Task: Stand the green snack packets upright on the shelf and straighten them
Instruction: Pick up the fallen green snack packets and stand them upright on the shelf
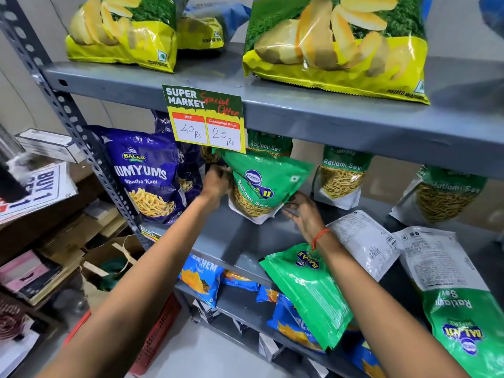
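Observation:
A green Ratlami Sev packet (261, 184) leans tilted on the middle shelf (245, 236). My left hand (216, 181) grips its left edge. My right hand (301, 211) touches its lower right corner with fingers spread. Behind it stands another green packet (268, 144), and two more stand upright to the right (341, 175) (447, 192). Three packets lie flat at the shelf's front: a green one (308, 293) hanging over the edge, a white-backed one (365, 241), and one face up at far right (450, 298).
Purple Yumyums packets (147, 173) stand at the left of the same shelf. A price card (204, 118) hangs from the upper shelf, which holds yellow wafer bags (335, 47). Blue packets (201, 279) fill the shelf below. Boxes and a red crate (158, 331) sit at the left.

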### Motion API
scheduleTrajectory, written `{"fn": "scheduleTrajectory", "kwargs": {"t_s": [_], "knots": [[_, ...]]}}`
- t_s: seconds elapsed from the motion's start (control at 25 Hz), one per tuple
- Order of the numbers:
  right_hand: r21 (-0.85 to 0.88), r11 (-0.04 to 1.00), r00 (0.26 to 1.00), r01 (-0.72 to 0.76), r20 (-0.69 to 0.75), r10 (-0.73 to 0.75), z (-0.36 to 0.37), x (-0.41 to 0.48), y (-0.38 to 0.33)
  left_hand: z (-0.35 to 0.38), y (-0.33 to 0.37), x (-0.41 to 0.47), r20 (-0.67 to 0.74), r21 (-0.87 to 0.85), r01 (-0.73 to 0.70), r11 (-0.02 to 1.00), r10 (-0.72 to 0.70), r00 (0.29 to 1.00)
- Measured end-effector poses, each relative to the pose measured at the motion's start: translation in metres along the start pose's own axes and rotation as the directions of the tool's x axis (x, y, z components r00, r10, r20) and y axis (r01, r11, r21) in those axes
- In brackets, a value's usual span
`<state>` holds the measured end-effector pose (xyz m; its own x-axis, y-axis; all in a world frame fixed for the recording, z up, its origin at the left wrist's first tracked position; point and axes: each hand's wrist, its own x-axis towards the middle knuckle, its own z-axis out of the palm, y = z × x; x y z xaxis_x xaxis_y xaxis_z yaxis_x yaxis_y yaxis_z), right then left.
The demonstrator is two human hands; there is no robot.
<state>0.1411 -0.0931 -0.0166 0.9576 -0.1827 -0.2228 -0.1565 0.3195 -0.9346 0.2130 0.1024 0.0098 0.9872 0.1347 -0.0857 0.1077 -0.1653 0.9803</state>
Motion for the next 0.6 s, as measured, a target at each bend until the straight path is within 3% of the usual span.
{"fn": "scheduleTrajectory", "kwargs": {"t_s": [0.08, 0.16, 0.32, 0.44, 0.6], "knots": [[-0.05, 0.999, 1.0, 0.006, 0.008, -0.005, 0.002, 0.004, 0.003, -0.001, -0.004, 0.003, 0.068, -0.065, 0.073, 0.995, -0.068, 0.995], [-0.219, 0.974, 0.996, 0.063, 0.073, -0.048, 0.004, 0.007, 0.011, -0.007, -0.014, 0.003, 0.164, -0.105, 0.075, 0.992, -0.057, 0.985], [-0.584, 0.778, 0.959, 0.231, 0.272, -0.081, 0.013, 0.022, 0.027, -0.013, -0.032, -0.005, 0.295, -0.026, 0.107, 0.994, -0.095, 0.951], [-0.639, 0.733, 0.957, 0.232, 0.287, -0.053, 0.019, 0.029, 0.03, -0.008, -0.039, -0.009, 0.256, 0.009, 0.154, 0.988, -0.151, 0.955], [-0.629, 0.738, 0.947, 0.243, 0.32, -0.039, 0.015, 0.034, 0.035, -0.012, -0.038, -0.01, 0.139, -0.074, 0.143, 0.987, -0.132, 0.981]]}}
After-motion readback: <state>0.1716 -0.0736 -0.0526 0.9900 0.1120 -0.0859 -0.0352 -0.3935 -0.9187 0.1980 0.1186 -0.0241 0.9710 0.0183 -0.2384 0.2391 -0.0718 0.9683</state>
